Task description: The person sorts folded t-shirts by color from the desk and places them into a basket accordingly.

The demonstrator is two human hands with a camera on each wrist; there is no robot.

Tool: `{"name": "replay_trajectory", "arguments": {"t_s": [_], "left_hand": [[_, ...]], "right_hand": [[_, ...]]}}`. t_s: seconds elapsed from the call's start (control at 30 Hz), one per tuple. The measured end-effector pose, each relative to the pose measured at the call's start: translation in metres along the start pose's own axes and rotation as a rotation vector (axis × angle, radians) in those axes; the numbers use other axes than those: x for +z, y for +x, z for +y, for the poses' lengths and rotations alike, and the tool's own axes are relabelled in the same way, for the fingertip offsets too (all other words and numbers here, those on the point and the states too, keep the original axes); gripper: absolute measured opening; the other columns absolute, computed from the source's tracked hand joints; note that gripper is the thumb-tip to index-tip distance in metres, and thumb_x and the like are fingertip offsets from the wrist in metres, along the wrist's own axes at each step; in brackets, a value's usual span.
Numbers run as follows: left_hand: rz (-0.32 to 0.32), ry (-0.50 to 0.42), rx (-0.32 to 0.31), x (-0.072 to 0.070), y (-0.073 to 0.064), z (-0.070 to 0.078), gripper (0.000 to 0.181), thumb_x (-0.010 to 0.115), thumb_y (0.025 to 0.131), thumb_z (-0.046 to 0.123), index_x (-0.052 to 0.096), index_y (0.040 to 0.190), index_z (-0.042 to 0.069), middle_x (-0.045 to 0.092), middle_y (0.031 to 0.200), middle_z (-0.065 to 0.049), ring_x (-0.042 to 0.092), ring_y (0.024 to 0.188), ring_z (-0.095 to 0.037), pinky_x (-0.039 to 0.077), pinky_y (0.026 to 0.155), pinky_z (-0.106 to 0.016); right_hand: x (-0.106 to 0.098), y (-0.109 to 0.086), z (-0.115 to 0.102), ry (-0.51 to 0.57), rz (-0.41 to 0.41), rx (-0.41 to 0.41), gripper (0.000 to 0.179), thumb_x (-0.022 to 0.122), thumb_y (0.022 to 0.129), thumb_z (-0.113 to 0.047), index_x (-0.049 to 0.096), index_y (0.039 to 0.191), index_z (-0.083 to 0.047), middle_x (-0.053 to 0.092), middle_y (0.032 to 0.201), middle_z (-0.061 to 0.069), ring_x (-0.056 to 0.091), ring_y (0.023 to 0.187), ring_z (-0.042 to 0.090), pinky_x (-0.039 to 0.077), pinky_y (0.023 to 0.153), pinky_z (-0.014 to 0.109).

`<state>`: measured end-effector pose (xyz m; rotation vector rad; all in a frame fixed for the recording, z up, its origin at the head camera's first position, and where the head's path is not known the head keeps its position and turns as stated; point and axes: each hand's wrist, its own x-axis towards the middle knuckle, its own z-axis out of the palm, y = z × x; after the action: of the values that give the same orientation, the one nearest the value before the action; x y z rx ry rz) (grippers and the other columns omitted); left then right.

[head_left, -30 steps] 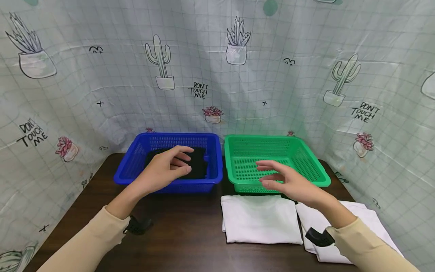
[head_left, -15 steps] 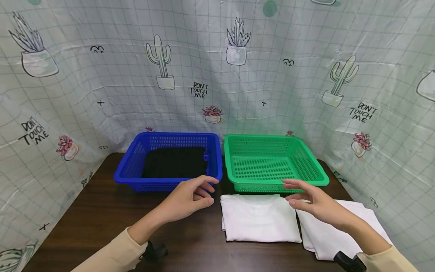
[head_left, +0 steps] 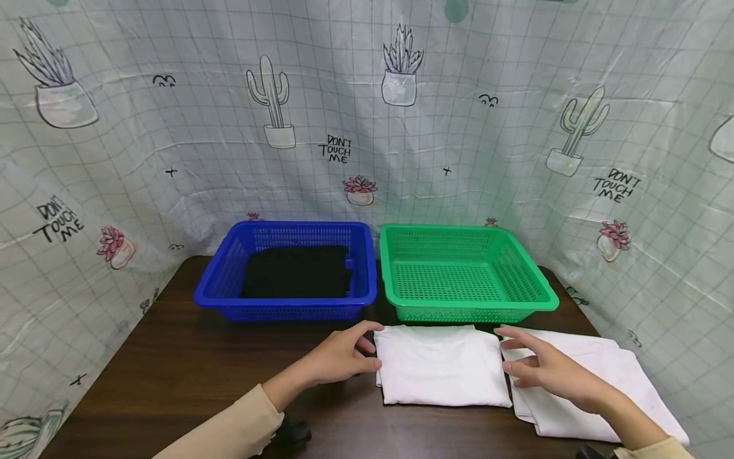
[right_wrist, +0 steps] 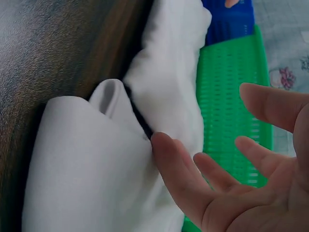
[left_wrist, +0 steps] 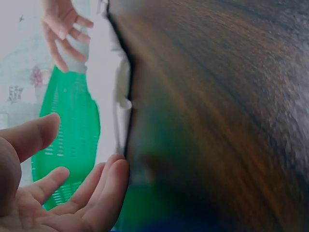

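Note:
A folded white T-shirt [head_left: 444, 366] lies flat in front of the green basket. My left hand [head_left: 346, 354] is at its left edge, thumb and fingers spread apart, fingertips right at the cloth. At the shirt's right edge is my right hand [head_left: 545, 363], fingers loosely bent and parted, over the near corner of a second folded white cloth [head_left: 608, 389]. In the right wrist view the fingertips [right_wrist: 164, 145] are close to the gap between the two white cloths. Neither hand grips anything.
A blue basket [head_left: 287, 312] at the back left holds folded black cloth [head_left: 298, 271]. Beside it, the green basket [head_left: 470, 312] has a bare slatted floor. A patterned curtain [head_left: 321, 95] closes off the back and sides of the dark wooden table [head_left: 189, 370].
From over the blue basket, my left hand has moved right and toward me to the T-shirt's left edge. My right hand has come down from the green basket to the shirt's right side.

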<state>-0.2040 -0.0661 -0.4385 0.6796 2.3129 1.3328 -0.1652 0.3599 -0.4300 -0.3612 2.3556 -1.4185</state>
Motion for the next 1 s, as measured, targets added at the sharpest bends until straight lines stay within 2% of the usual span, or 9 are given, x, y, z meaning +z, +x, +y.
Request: {"name": "replay_trajectory", "arguments": {"t_s": [0.1, 0.3, 0.5, 0.67, 0.77, 0.9, 1.0], "left_hand": [[-0.012, -0.041, -0.05, 0.004, 0.004, -0.001, 0.065, 0.079, 0.098, 0.02, 0.051, 0.156, 0.015, 0.071, 0.123, -0.015, 0.075, 0.094, -0.021, 0.06, 0.078, -0.042], [-0.013, -0.116, -0.138, 0.009, 0.012, 0.0, 0.066, 0.082, 0.094, 0.016, 0.053, 0.154, 0.015, 0.068, 0.12, -0.014, 0.075, 0.087, -0.024, 0.061, 0.08, -0.043], [-0.022, -0.184, -0.142, 0.018, 0.02, 0.001, 0.066, 0.083, 0.092, 0.01, 0.054, 0.152, 0.01, 0.06, 0.124, -0.016, 0.067, 0.1, -0.024, 0.06, 0.084, -0.04], [0.025, -0.184, -0.14, 0.027, 0.022, 0.0, 0.067, 0.085, 0.089, 0.008, 0.056, 0.149, 0.011, 0.058, 0.123, -0.013, 0.055, 0.109, -0.027, 0.052, 0.082, -0.039], [0.053, -0.237, -0.164, 0.029, 0.023, 0.0, 0.069, 0.086, 0.088, 0.007, 0.055, 0.15, 0.011, 0.058, 0.123, -0.013, 0.056, 0.11, -0.028, 0.055, 0.085, -0.04], [0.058, -0.305, -0.197, 0.028, 0.025, -0.002, 0.073, 0.085, 0.089, 0.006, 0.051, 0.154, 0.01, 0.057, 0.126, -0.015, 0.058, 0.111, -0.027, 0.056, 0.092, -0.043], [0.038, -0.344, -0.196, 0.028, 0.027, -0.003, 0.074, 0.084, 0.089, 0.003, 0.05, 0.154, 0.009, 0.055, 0.121, -0.016, 0.057, 0.106, -0.026, 0.055, 0.091, -0.042]], "right_hand": [[0.003, 0.003, 0.004, 0.026, -0.016, 0.046, 0.075, 0.066, 0.107, -0.018, 0.024, 0.166, 0.0, 0.036, 0.154, 0.041, 0.063, 0.126, 0.041, 0.063, 0.089, 0.04], [0.008, 0.009, 0.006, 0.05, 0.018, 0.133, 0.077, 0.069, 0.105, -0.018, 0.025, 0.164, 0.005, 0.039, 0.15, 0.043, 0.065, 0.121, 0.039, 0.063, 0.087, 0.048], [0.018, 0.019, 0.006, 0.08, -0.016, 0.125, 0.08, 0.073, 0.102, -0.017, 0.027, 0.164, 0.002, 0.033, 0.152, 0.043, 0.065, 0.118, 0.035, 0.06, 0.088, 0.047], [0.027, 0.024, 0.009, 0.142, -0.042, 0.07, 0.086, 0.075, 0.101, -0.014, 0.022, 0.167, 0.0, 0.031, 0.153, 0.039, 0.063, 0.123, 0.034, 0.058, 0.092, 0.042], [0.031, 0.024, 0.01, 0.182, -0.02, 0.049, 0.086, 0.075, 0.1, -0.012, 0.021, 0.167, 0.0, 0.032, 0.153, 0.037, 0.064, 0.124, 0.033, 0.058, 0.092, 0.039], [0.036, 0.025, 0.009, 0.225, 0.023, 0.088, 0.085, 0.074, 0.101, -0.015, 0.022, 0.167, -0.002, 0.031, 0.154, 0.036, 0.061, 0.124, 0.033, 0.056, 0.095, 0.04], [0.041, 0.028, 0.008, 0.234, 0.049, 0.134, 0.085, 0.073, 0.102, -0.019, 0.023, 0.168, -0.004, 0.029, 0.157, 0.037, 0.057, 0.129, 0.035, 0.055, 0.096, 0.044]]}}
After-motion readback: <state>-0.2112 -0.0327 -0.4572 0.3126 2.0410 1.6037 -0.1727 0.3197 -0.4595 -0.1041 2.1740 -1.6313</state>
